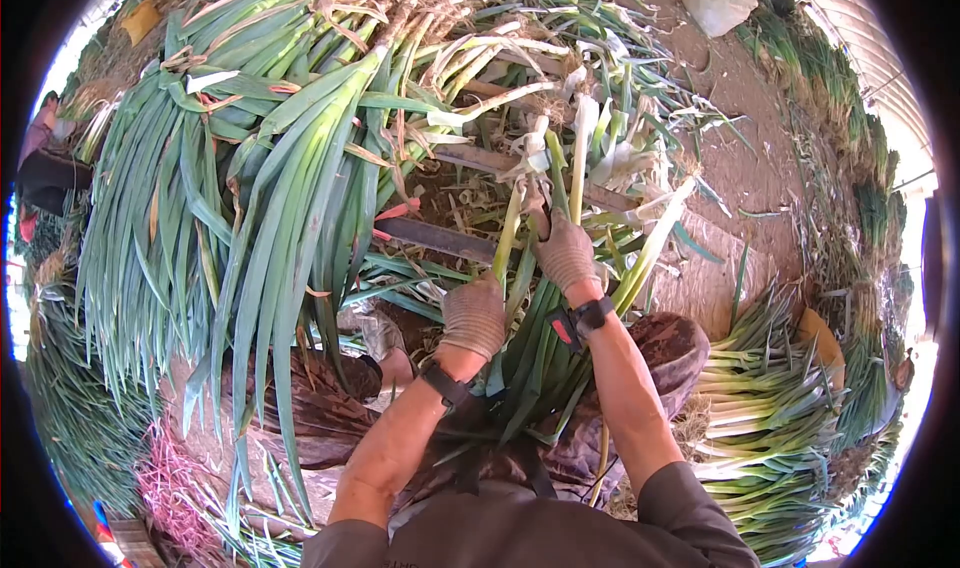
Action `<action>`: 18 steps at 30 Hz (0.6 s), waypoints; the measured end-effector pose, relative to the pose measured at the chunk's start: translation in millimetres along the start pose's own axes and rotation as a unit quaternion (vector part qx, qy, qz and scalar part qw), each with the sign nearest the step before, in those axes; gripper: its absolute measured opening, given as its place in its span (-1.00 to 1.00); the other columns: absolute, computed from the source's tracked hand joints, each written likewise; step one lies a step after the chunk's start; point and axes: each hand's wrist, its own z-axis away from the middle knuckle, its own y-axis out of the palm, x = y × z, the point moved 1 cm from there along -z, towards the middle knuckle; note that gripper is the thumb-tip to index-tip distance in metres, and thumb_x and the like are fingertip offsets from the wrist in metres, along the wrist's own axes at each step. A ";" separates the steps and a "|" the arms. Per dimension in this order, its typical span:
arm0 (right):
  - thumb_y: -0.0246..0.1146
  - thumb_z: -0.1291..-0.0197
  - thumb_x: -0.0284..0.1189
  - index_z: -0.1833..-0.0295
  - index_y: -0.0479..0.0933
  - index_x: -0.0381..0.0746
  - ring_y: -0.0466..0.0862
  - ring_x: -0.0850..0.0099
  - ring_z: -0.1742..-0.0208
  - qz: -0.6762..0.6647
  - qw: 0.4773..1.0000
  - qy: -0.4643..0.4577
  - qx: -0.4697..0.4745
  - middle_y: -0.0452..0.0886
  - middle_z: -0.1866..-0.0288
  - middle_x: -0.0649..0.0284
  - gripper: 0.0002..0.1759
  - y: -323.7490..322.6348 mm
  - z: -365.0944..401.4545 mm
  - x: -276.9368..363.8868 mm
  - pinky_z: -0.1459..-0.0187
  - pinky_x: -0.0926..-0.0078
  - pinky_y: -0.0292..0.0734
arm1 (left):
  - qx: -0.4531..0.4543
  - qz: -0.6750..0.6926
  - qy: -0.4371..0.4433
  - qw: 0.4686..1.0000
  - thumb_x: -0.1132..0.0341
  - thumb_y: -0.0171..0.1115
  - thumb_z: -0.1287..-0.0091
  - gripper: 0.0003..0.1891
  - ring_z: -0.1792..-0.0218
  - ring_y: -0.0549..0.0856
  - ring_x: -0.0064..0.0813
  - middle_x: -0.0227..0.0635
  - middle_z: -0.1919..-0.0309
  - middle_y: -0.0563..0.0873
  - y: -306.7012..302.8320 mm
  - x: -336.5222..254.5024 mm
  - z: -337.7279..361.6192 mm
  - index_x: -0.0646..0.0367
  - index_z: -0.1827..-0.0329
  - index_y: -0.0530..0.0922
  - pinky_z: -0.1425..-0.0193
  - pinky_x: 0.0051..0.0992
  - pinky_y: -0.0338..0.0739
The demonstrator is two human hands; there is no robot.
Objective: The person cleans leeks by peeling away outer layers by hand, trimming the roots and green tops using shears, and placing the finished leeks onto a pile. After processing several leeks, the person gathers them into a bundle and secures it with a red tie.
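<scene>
Both hands wear ribbed, dirty gloves. My left hand (473, 316) is closed round the green stalk of a leek (507, 236), whose white root end points up and away from me. Close by on the right, my right hand (565, 250) has its fingers bent at the stalks, with something dark and small between thumb and fingers that I cannot make out. Another leek (582, 153) rises just beyond it. Long green leaves (535, 358) hang down between my forearms into my lap. Pale peeled skins (630, 163) lie beyond my hands.
A large heap of leeks (290, 168) lies at the left, roots away from me. Trimmed leeks (765, 418) are stacked at the lower right. Pink ties (180, 488) lie at the lower left. A white sack (718, 0) stands at the back. Part of another person shows at the far left.
</scene>
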 end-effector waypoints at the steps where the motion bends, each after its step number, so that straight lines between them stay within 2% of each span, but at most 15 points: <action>1: 0.38 -0.12 -0.26 -0.05 0.52 -0.30 0.73 -0.16 0.04 0.002 1.000 0.001 0.005 0.72 0.16 -0.19 -0.54 1.4 4.3 -2.4 -0.06 -0.03 0.64 | 0.004 -0.009 0.001 1.000 0.40 0.24 -0.30 -0.88 0.34 0.84 -0.16 -0.13 0.39 0.79 -2.4 0.7 -0.3 0.23 0.16 0.61 0.27 -0.27 0.73; 8: 0.39 -0.12 -0.26 -0.09 0.53 -0.30 0.72 -0.17 0.03 -0.027 0.999 0.026 -0.034 0.73 0.15 -0.19 -0.52 -0.9 -12.0 -19.4 -0.06 -0.03 0.63 | -0.016 -0.053 0.006 0.998 0.36 0.23 -0.34 -0.87 0.36 0.84 -0.22 -0.16 0.37 0.79 6.2 0.4 -4.3 0.23 0.15 0.62 0.30 -0.31 0.74; 12: 0.40 -0.12 -0.23 -0.10 0.52 -0.31 0.72 -0.15 0.02 0.000 1.000 -0.005 -0.021 0.73 0.15 -0.17 -0.49 4.2 -12.6 -19.2 -0.07 -0.02 0.63 | -0.034 -0.039 -0.001 0.999 0.36 0.23 -0.34 -0.84 0.37 0.84 -0.22 -0.16 0.37 0.79 18.8 -2.8 -1.3 0.25 0.12 0.64 0.32 -0.31 0.73; 15: 0.38 -0.13 -0.23 -0.08 0.53 -0.30 0.72 -0.16 0.02 -0.008 0.999 0.021 -0.025 0.73 0.17 -0.18 -0.52 1.4 -12.2 -18.5 -0.06 -0.04 0.63 | -0.033 -0.042 0.000 0.999 0.35 0.23 -0.34 -0.80 0.38 0.84 -0.24 -0.18 0.37 0.78 24.1 -5.2 0.5 0.27 0.08 0.64 0.33 -0.33 0.73; 18: 0.40 -0.03 -0.28 -0.08 0.55 -0.31 0.71 -0.17 0.03 -0.023 1.000 0.008 -0.010 0.71 0.13 -0.22 -0.49 2.8 -17.1 -18.9 -0.04 -0.03 0.62 | -0.032 -0.070 -0.007 0.997 0.34 0.24 -0.33 -0.77 0.39 0.83 -0.27 -0.21 0.37 0.77 25.2 -7.4 0.4 0.28 0.05 0.64 0.35 -0.35 0.72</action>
